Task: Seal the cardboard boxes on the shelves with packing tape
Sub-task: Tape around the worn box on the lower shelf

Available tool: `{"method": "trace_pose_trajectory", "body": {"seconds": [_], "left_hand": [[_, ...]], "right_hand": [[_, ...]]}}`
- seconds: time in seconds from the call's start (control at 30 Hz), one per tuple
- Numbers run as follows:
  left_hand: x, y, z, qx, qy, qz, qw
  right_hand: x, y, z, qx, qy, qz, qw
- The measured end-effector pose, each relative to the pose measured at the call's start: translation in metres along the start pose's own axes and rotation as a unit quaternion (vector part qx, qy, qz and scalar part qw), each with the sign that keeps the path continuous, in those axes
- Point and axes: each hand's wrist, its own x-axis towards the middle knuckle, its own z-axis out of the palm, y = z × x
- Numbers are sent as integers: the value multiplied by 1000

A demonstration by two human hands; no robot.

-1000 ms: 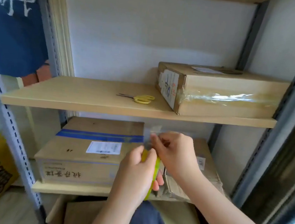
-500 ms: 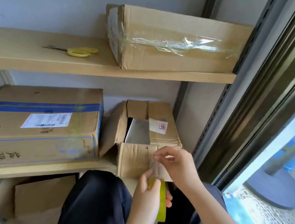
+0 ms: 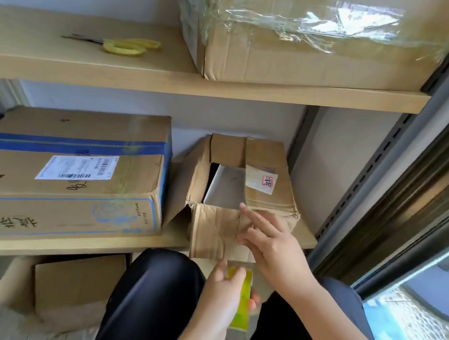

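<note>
Head view: left hand [image 3: 221, 295] grips the yellow tape roll [image 3: 242, 302] near the lap. Right hand [image 3: 271, 242], fingers spread, presses the small open box [image 3: 218, 236] on the lower shelf [image 3: 97, 245].

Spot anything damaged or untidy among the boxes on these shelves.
The small brown cardboard box on the lower shelf gapes open, its left flap splayed and its front creased. The clear tape on the upper cardboard box is wrinkled.

A storeroom corner: metal-framed wooden shelves [image 3: 227, 86] stacked with cardboard boxes [image 3: 64, 168], beside a glass door [image 3: 424, 318].
</note>
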Motion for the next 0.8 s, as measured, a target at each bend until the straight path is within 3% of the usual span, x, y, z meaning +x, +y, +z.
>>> {"method": "trace_pose_trajectory", "body": {"seconds": [0.13,0.27,0.4,0.57,0.73,0.8], "left_hand": [[7,12,1,94,26,62,993],[8,22,5,89,33,44,994],[14,30,3,67,45,47,996],[16,35,-6,48,52,51,996],[15,31,-3,9,57,53,997],[17,29,-3,2,54,55,997]], "right_hand": [[17,4,-3,22,-3,31,999],[37,-4,-10,-10,23,97,995],[61,-3,-11,3,-51,186,981],[75,6,7,134,-112,315,933],[81,9,5,264,-132,315,902],[82,11,7,233,-151,313,908]]}}
